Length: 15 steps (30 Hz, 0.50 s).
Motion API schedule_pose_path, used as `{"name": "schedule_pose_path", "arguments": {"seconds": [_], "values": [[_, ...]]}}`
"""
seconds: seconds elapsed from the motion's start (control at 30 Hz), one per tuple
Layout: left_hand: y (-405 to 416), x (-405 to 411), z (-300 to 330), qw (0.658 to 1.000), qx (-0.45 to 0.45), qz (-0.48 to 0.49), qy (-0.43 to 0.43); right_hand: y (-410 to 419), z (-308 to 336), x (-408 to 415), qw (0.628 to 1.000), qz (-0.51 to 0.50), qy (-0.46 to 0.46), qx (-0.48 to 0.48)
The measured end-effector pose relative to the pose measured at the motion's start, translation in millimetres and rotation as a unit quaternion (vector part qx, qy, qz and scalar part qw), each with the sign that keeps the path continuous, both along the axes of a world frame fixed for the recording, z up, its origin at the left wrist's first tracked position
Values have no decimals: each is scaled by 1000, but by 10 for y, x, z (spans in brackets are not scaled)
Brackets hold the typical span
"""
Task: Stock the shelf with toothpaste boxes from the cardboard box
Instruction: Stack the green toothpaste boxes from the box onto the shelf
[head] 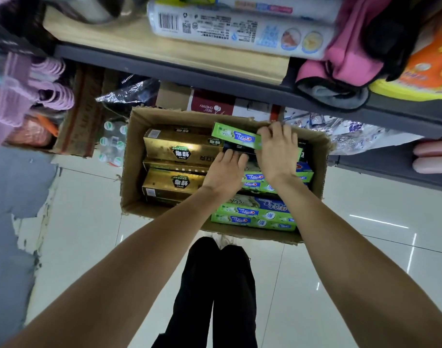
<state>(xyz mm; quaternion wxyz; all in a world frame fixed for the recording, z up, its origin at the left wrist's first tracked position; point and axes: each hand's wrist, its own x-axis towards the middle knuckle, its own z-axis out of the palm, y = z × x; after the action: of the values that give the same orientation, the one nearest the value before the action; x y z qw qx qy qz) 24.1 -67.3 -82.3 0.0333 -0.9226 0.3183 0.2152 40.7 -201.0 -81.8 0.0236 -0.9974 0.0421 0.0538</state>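
Both forearms reach down from the camera into the carton (134, 172), which sits open on the tiled floor under the shelf (164, 64), close enough that stock can go straight up. Black trousers (215, 292) stand just behind it. Right hand (277, 151) lies over one end of a green box (233, 135), fingers curled round it, lifting that end clear of the stack, probably to free it from its neighbours. Left hand (226, 169) rests flat, fingers fairly straight, on a dark box (236, 148) just below the green one, seemingly steadying the pile; whether it grips anything I cannot tell, since its fingertips are hidden against the packs. Gold boxes (182, 149) fill the carton's left half in tidy rows, green packs (255, 214) the right, so most of the stock is not yet shelved. How deep the layers go is hidden. Print on the boxes is too small to read. Above, a roll pack (240, 28) and pink cloth (348, 54) are cut off by the frame.
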Motion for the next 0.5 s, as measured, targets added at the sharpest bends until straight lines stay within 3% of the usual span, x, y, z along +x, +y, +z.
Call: {"name": "schedule_pose_path", "arguments": {"seconds": [0.17, 0.27, 0.33, 0.4, 0.5], "values": [[86, -52, 129, 1000, -4, -15, 8, -254, 528, -258, 989, -43, 19, 144], [-60, 28, 114, 999, 29, 15, 33, -387, 754, -436, 954, -175, 25, 241], [-250, 73, 57, 996, 49, 31, 69, -426, 816, -537, 876, -300, 35, 377], [-355, 88, 60, 992, 45, 35, 109, -434, 869, -632, 759, -396, 61, 514], [-244, 114, 268, 975, -31, 53, 216, -450, 1036, -757, 628, -461, 81, 622]]}}
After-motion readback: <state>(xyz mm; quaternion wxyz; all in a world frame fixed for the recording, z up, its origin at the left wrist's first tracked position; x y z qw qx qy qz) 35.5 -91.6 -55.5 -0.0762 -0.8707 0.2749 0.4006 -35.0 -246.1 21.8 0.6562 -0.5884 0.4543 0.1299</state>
